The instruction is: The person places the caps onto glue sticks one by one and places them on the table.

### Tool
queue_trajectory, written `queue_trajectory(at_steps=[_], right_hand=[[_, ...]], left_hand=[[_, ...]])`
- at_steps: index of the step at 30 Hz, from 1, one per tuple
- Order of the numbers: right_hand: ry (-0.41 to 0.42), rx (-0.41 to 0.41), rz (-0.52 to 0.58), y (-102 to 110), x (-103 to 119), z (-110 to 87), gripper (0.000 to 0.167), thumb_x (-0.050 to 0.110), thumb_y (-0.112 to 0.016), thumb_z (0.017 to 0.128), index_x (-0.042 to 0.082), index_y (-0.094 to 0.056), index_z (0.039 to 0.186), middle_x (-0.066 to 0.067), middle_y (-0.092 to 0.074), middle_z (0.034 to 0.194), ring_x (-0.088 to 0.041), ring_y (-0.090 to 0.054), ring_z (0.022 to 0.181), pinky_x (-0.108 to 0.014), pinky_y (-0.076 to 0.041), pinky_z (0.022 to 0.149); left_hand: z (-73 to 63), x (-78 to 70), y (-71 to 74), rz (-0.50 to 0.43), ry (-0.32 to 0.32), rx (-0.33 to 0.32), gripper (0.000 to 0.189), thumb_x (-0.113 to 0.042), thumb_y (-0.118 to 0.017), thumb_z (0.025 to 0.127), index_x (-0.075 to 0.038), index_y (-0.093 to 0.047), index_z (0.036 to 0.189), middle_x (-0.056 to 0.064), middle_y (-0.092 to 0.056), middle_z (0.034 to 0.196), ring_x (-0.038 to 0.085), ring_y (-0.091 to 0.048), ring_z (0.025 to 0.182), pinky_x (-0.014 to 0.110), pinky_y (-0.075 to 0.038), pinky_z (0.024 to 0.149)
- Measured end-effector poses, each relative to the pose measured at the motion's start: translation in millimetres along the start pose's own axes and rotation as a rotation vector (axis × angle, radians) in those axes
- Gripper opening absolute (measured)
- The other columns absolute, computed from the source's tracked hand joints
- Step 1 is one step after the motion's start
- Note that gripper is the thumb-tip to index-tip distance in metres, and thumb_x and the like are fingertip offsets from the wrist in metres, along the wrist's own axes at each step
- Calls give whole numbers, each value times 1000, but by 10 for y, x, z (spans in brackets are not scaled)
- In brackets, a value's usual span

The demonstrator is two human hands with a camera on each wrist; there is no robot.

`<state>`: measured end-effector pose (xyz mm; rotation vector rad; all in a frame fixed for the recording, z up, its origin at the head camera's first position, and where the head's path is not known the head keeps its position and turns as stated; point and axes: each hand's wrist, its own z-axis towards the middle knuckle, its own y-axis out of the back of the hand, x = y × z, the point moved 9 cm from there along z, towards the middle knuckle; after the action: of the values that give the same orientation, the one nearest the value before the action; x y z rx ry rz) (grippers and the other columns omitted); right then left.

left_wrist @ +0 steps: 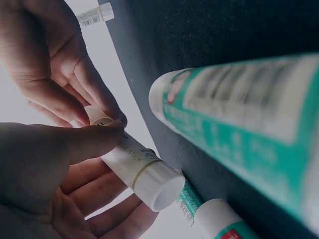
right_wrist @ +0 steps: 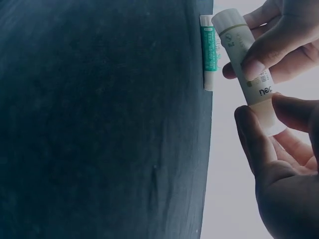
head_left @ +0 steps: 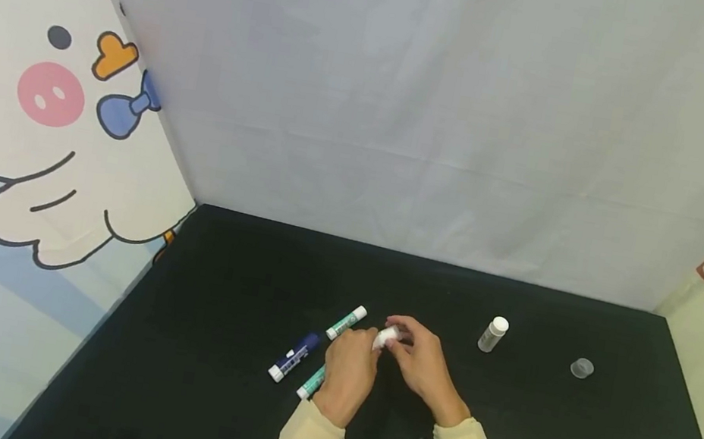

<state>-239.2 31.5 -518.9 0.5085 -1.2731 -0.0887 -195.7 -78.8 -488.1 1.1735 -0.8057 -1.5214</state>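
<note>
A white glue stick (head_left: 386, 336) is held between both hands above the table. In the left wrist view, the left hand (head_left: 350, 370) grips the glue stick's body (left_wrist: 133, 158) between thumb and fingers. The right hand (head_left: 427, 368) pinches the pale, translucent end of the stick (right_wrist: 265, 115) in the right wrist view. A green-and-white glue stick (head_left: 312, 382) lies beside the left hand, partly hidden by it. Another green glue stick (head_left: 346, 322) lies just beyond that hand.
To the left of the hands lies a dark blue glue stick (head_left: 296, 355) with a white end. A second white glue stick (head_left: 492, 335) and a small clear cap (head_left: 582, 368) are on the right of the black table (head_left: 232, 277). Cloth walls (head_left: 446, 150) surround the table.
</note>
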Motion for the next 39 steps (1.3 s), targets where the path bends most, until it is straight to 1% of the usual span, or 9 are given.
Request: queue_trajectory(at_steps=[4, 9, 15, 21, 26, 30, 34, 39], right_hand=[[-22, -8, 27, -10, -26, 17, 30, -12, -72, 92, -4, -67, 120, -21, -73, 118, -36, -73, 107, -46, -60, 91], [-38, -18, 19, -29, -46, 42, 27, -11, -73, 92, -5, -69, 117, -21, -73, 116, -36, -75, 104, -46, -61, 89], [-26, -33, -19, -64, -41, 50, 27, -12, -74, 91, -7, -71, 118, -21, -68, 112, -39, -75, 103, -47, -61, 89], [-20, -37, -18, -112, -32, 67, 28, -14, -74, 90, -9, -72, 117, -21, -68, 109, -40, -75, 101, -46, -61, 89], [-13, -48, -33, -146, -29, 78, 28, -15, -73, 88, -10, -73, 116, -23, -70, 107, -40, -75, 98, -48, -61, 87], [-22, -59, -39, -157, -20, 88, 28, -15, -73, 88, -11, -73, 116, -26, -72, 110, -41, -76, 98, -50, -61, 85], [-48, -61, -58, -177, -22, 104, 27, -14, -72, 89, -10, -73, 116, -27, -74, 112, -40, -76, 99, -51, -61, 85], [-67, -66, -111, -205, -16, 108, 28, -13, -71, 90, -8, -74, 117, -24, -75, 109, -37, -76, 99, -48, -61, 85]], left_hand=[[8, 3, -9, 14, 0, 1, 17, -9, -89, 83, -7, -74, 91, 10, -74, 79, 29, -71, 71, 42, -54, 57], [16, 12, -17, 36, 9, -1, 16, -9, -88, 83, -7, -73, 88, 10, -73, 78, 29, -72, 69, 42, -54, 56], [10, 28, -27, 41, 22, 1, 12, -5, -85, 85, -5, -73, 89, 11, -72, 77, 29, -72, 69, 42, -55, 56], [-1, 30, -18, 90, 23, -10, 9, 0, -80, 83, -4, -73, 87, 11, -70, 75, 29, -71, 66, 41, -55, 54], [-5, 60, -26, 59, 34, 16, 12, 3, -80, 81, -3, -73, 87, 13, -69, 76, 30, -71, 67, 43, -55, 55], [-8, 70, -31, 41, 35, 46, 12, 4, -80, 81, -2, -73, 88, 13, -68, 77, 31, -71, 67, 44, -55, 55], [-10, 77, -38, 48, 34, 65, 13, 5, -80, 81, -2, -72, 88, 14, -68, 78, 32, -72, 67, 44, -56, 56], [-16, 61, -5, 65, 22, 66, 19, 7, -83, 77, -1, -73, 91, 15, -69, 78, 32, -72, 68, 42, -58, 57]])
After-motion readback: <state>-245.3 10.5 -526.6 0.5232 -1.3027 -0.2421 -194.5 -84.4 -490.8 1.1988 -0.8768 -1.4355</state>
